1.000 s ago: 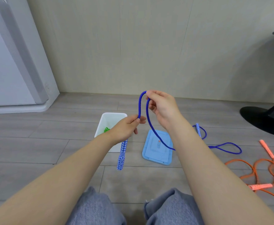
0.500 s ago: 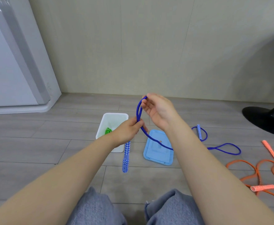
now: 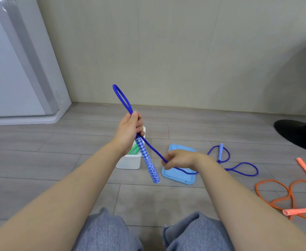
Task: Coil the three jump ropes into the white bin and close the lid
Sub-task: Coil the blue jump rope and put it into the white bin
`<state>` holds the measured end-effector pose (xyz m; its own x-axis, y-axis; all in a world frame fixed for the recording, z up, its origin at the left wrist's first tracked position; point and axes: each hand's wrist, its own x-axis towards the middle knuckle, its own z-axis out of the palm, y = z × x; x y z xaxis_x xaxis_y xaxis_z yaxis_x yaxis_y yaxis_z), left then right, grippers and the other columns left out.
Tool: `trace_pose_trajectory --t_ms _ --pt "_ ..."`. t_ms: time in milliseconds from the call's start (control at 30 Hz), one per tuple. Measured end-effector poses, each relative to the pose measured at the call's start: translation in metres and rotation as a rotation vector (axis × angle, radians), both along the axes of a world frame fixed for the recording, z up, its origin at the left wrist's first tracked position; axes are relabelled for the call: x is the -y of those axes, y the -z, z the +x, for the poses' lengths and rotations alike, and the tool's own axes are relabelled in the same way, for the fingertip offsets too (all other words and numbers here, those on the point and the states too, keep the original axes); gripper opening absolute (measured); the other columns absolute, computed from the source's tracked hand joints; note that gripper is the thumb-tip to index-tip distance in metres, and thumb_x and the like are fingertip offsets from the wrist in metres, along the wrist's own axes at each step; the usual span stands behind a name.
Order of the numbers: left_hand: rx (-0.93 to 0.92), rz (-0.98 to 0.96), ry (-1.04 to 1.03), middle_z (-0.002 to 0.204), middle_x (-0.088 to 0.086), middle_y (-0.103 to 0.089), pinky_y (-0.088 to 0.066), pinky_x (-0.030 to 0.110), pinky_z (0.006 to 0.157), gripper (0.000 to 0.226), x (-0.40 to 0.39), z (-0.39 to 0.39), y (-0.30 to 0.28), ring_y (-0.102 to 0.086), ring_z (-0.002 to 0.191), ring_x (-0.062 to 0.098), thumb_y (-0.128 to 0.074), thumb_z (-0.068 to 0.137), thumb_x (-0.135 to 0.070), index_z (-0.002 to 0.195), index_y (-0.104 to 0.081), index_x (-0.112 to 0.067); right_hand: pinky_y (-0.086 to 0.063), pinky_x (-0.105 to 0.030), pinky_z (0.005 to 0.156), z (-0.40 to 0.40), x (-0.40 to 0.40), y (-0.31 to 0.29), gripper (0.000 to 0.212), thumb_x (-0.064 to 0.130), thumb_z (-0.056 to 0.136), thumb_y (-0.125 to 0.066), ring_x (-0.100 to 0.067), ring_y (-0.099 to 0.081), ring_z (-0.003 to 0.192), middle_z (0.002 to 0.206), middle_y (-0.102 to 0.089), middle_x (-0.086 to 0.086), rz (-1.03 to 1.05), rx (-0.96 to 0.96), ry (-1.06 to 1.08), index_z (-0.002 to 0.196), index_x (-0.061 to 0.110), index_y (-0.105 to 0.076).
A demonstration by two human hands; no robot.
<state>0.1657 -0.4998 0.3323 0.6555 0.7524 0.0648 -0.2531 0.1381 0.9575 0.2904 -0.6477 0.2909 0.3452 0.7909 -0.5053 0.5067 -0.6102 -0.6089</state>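
My left hand (image 3: 129, 129) grips the blue jump rope (image 3: 121, 97), holding a folded loop that sticks up and one patterned blue handle (image 3: 149, 163) that hangs down. Lower and to the right, my right hand (image 3: 180, 159) pinches the same cord over the light-blue lid (image 3: 177, 175), which lies flat on the floor. The rope's other handle (image 3: 220, 151) and loose loops rest on the floor further right. Partly hidden behind my left hand stands the white bin (image 3: 129, 163), with a green rope handle (image 3: 134, 150) inside. An orange jump rope (image 3: 286, 194) sprawls at the right.
A wood-look floor runs to a beige wall ahead. A white appliance or cabinet (image 3: 18, 69) fills the left. A black round chair base (image 3: 297, 133) sits at the far right. My knees in jeans (image 3: 148, 232) are at the bottom.
My left hand rose with the folded loop, which now stands above it. My right hand left the loop and dropped down along the cord to above the lid.
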Motion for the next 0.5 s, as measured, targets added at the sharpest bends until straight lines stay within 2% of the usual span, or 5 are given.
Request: trace_pose_trajectory --t_ms 133,233,300,367,500 --pt "-0.042 0.040 -0.222 0.058 -0.007 -0.029 -0.021 0.020 0.042 0.027 -0.016 -0.008 -0.002 -0.022 0.042 0.006 -0.031 0.104 -0.024 0.080 -0.041 -0.019 -0.044 -0.029 0.101 0.013 0.009 0.010 0.018 0.030 0.084 -0.060 -0.011 -0.062 0.093 0.106 -0.073 0.000 -0.262 0.197 -0.076 0.087 0.018 -0.073" --pt "-0.196 0.107 -0.402 0.065 -0.005 -0.039 -0.033 0.026 0.050 0.026 -0.034 -0.017 0.008 -0.034 0.052 0.013 -0.031 0.102 -0.031 0.080 -0.043 -0.022 -0.049 -0.028 0.093 0.020 0.014 0.013 0.032 0.042 0.091 -0.050 -0.014 -0.064 0.075 0.086 -0.074 0.001 -0.315 0.186 -0.009 0.076 0.020 -0.068" --pt "-0.358 0.225 -0.464 0.074 -0.002 -0.049 -0.043 0.039 0.067 0.026 -0.042 -0.020 0.017 -0.044 0.067 0.021 -0.032 0.099 -0.035 0.079 -0.046 -0.025 -0.049 -0.027 0.075 0.021 0.012 0.003 0.041 0.046 0.096 -0.043 -0.018 -0.061 0.065 0.075 -0.066 -0.002 -0.173 0.241 0.077 0.072 0.020 -0.064" --pt "-0.486 0.331 -0.414 0.084 0.003 -0.056 -0.047 0.044 0.079 0.026 -0.042 -0.019 0.023 -0.050 0.078 0.025 -0.034 0.098 -0.035 0.081 -0.050 -0.024 -0.049 -0.032 0.068 0.019 0.006 -0.013 0.045 0.048 0.097 -0.043 -0.023 -0.056 0.061 0.067 -0.056 0.000 0.098 0.284 0.224 0.070 0.017 -0.060" --pt "-0.606 0.473 -0.247 0.088 0.005 -0.057 -0.041 0.037 0.075 0.026 -0.030 -0.012 0.024 -0.051 0.081 0.026 -0.036 0.099 -0.033 0.093 -0.056 -0.017 -0.036 -0.033 0.064 0.002 -0.008 -0.055 0.040 0.037 0.098 -0.038 -0.021 -0.043 0.067 0.071 -0.048 -0.002 0.469 0.381 0.292 0.078 0.004 -0.050"
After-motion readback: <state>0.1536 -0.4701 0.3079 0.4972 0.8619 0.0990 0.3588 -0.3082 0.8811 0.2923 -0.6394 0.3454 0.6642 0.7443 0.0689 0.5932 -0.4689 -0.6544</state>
